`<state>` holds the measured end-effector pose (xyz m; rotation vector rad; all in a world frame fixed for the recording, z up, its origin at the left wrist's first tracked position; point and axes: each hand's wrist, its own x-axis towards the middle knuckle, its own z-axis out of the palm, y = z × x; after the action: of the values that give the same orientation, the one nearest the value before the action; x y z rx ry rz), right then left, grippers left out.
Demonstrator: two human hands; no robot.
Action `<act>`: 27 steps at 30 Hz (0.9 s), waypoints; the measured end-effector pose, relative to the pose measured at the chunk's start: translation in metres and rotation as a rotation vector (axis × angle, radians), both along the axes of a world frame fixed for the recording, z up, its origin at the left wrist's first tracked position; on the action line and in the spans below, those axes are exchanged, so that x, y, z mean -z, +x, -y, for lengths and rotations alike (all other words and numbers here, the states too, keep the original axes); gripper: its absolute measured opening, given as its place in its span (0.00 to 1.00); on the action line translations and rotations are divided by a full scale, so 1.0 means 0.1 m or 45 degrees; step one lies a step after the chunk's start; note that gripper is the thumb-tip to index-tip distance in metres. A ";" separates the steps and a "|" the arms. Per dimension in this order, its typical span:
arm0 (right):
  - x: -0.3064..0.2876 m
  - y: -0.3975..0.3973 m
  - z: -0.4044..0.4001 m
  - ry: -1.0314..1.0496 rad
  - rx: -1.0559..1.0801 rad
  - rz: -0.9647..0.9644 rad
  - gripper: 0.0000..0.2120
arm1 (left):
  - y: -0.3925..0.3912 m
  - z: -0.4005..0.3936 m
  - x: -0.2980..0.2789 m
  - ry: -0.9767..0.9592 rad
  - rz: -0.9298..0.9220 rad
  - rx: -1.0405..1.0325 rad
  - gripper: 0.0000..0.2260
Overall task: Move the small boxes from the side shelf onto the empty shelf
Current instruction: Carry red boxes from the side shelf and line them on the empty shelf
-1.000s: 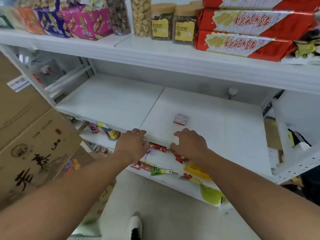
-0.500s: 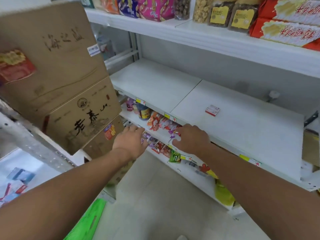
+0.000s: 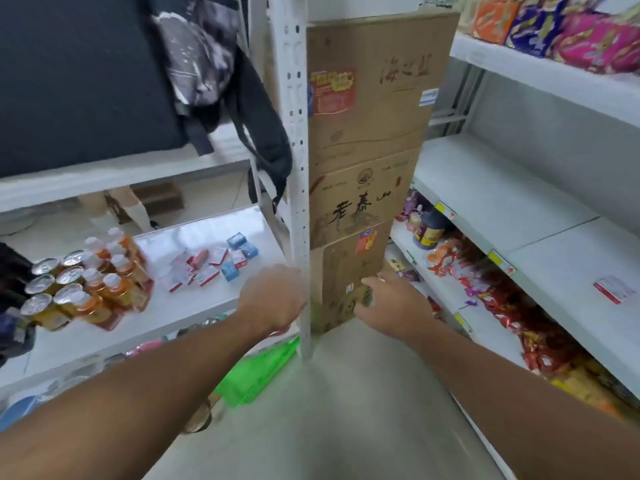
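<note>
The empty shelf point(image 3: 498, 188) at 3 o'clock carries one small box point(image 3: 612, 289); the side shelf point(image 3: 194, 306) at 9 o'clock holds the remaining small boxes point(image 3: 207, 265). Step: return for pickup. Since the earlier frame, the view has swung left. Left hand point(image 3: 273, 299) and right hand point(image 3: 391, 306) hang loosely curled, holding nothing; next, reach the cluster

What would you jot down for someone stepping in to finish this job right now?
Left hand: holds nothing, stretched toward the side shelf.
Right hand: holds nothing, in front of the stacked cartons.
Done: one small box lies on the empty shelf.
Left: a cluster of small boxes, red-and-white and blue, lies on the side shelf beside the bottles. Carry them over.
</note>
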<state>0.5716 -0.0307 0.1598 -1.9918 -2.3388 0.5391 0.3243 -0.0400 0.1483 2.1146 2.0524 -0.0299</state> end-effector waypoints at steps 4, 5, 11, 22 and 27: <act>-0.01 -0.77 0.09 -0.037 -0.152 0.048 0.33 | -0.73 0.37 -0.03 0.002 0.006 -0.149 0.28; 0.01 -0.94 0.11 -0.036 -0.178 0.045 0.33 | -0.90 0.47 -0.02 0.010 0.003 -0.180 0.29; 0.11 -1.83 0.28 -0.055 -0.362 0.076 0.30 | -1.69 1.02 0.13 -0.039 0.006 -0.365 0.27; 0.46 -2.59 -0.20 -0.050 -0.572 0.061 0.37 | -2.34 1.03 0.40 -0.026 -0.033 -0.539 0.30; 0.64 -2.86 -0.69 -0.097 -0.687 0.078 0.37 | -2.38 0.86 0.52 -0.077 -0.040 -0.596 0.28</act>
<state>0.2852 0.0387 0.0956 -1.3947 -2.9378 0.5920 0.0860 -0.1259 0.0959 1.5613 2.4749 -0.0562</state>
